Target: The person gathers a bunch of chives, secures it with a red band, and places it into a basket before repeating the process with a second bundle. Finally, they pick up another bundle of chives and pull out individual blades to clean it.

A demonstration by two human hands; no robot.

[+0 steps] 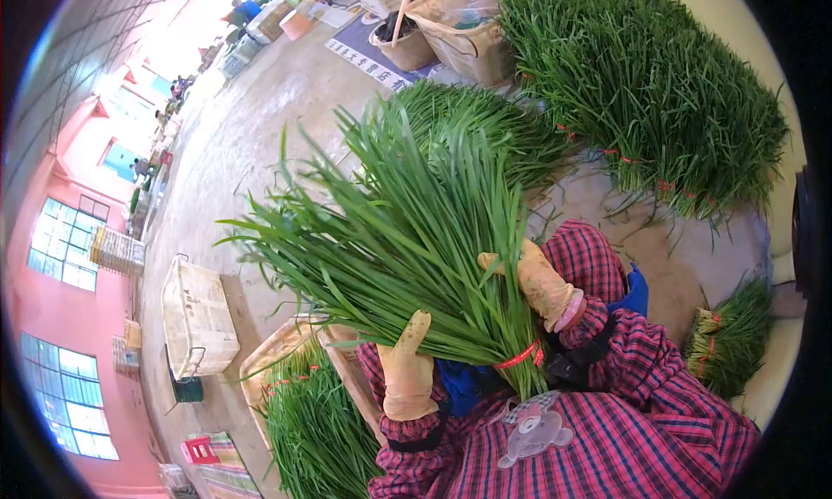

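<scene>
A large bunch of long green Chinese chives (433, 239) lies across my lap, its leaves fanned toward the upper left. A red tie (518, 357) circles it near the stem ends, close to my apron. My left hand (409, 373), in a pale glove, grips the bunch's lower side with the thumb on top; its other fingers are hidden. My right hand (539, 284), gloved too, grips the opposite side, thumb over the leaves and fingers partly hidden.
Beyond the bunch lies a loose pile of chives (468, 122). Tied bundles form a big stack (641, 83) at upper right. Another crate (347, 369) of tied bundles stands at lower left, near a white crate (199, 317). A small bundle (728, 343) lies at right.
</scene>
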